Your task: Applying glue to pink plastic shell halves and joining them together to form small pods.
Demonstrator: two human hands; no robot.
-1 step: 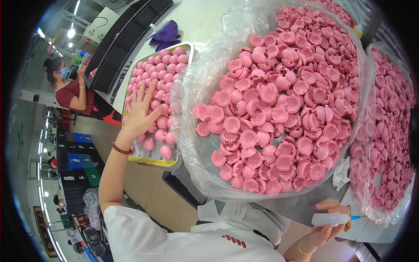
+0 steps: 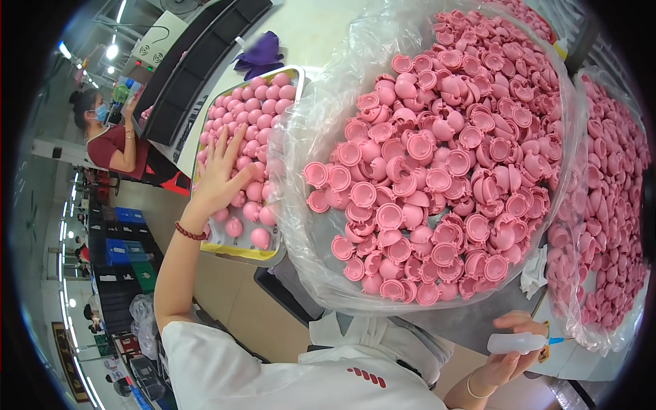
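Observation:
My left hand (image 2: 220, 179) lies with fingers spread over pink balls (image 2: 251, 105) in a tray with a pale rim (image 2: 300, 82); its fingertips rest on or just above them. At the tray's near end a few balls sit apart from the rest. Low on the right, my right hand (image 2: 504, 369) is closed around a translucent white squeeze bottle (image 2: 512, 343); its thin blue tip points right. Between my hands, a large clear plastic bag (image 2: 299, 236) lies wide open, full of loose pink half shells (image 2: 437, 180), some cup side up, others dome up.
Another clear bag of pink half shells (image 2: 605, 225) stands at the far right. A crumpled white tissue (image 2: 534, 273) lies between the bags. Beyond the tray are a purple cloth-like item (image 2: 261, 56) and a black conveyor (image 2: 198, 72), where a masked co-worker (image 2: 113, 140) sits.
The co-worker's raised hand has shifted slightly upward. My own hands, the bottle and the pink pieces stay as they were.

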